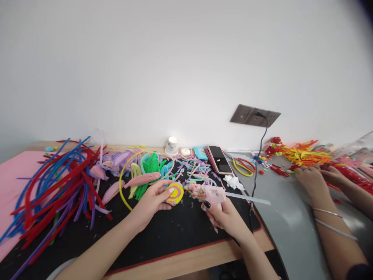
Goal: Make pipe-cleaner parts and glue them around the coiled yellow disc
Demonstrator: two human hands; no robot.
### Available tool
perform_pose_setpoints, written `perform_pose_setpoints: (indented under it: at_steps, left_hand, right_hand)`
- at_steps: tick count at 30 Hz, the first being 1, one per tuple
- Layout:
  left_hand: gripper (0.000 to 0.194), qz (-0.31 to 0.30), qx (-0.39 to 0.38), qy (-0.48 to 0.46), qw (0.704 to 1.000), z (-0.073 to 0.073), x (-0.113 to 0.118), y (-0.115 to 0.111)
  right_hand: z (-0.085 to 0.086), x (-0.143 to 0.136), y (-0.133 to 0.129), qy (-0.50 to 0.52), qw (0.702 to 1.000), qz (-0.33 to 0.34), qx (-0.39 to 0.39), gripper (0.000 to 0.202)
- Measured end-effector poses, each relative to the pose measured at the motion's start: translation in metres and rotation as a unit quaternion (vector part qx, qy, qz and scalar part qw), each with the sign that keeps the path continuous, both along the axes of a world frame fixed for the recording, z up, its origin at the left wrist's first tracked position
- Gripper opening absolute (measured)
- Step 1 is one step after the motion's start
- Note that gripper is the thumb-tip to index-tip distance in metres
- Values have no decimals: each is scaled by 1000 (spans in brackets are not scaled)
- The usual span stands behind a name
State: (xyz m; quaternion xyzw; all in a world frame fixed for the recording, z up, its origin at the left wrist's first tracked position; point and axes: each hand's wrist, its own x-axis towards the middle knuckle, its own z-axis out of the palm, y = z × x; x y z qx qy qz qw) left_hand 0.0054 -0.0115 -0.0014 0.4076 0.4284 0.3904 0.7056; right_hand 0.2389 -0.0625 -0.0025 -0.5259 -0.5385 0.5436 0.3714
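Observation:
Between the thumb and fingers of my left hand (159, 196) is a round coil of yellow and pink pipe cleaner (176, 193), its spiral face turned to the right. My right hand (220, 216) is wrapped round the handle of a pale pink hot glue gun (214, 193). The gun's nozzle points left and sits close to the coil's edge; whether they touch I cannot tell. A clear glue stick (250, 198) sticks out of the gun's back. Just behind my left hand lies a pink pipe-cleaner petal (142, 179), beside green leaf-shaped loops (152, 165).
Red, blue and purple pipe cleaners (67, 179) heap at left. Cut pieces (194, 171), a paper cup (172, 144), a phone (220, 159) and scissors (243, 166) line the back. A black cord (258, 167) runs to a wall socket (255, 115). A co-worker's hands (311, 179) work at right.

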Motion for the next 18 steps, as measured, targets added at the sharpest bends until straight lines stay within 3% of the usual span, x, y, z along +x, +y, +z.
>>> perform_pose_setpoints:
  at_steps: [18]
  left_hand:
    - [36, -2, 13, -14, 1000, -8, -1, 3]
  right_hand:
    - [4, 1, -4, -17, 1000, 15, 5, 24]
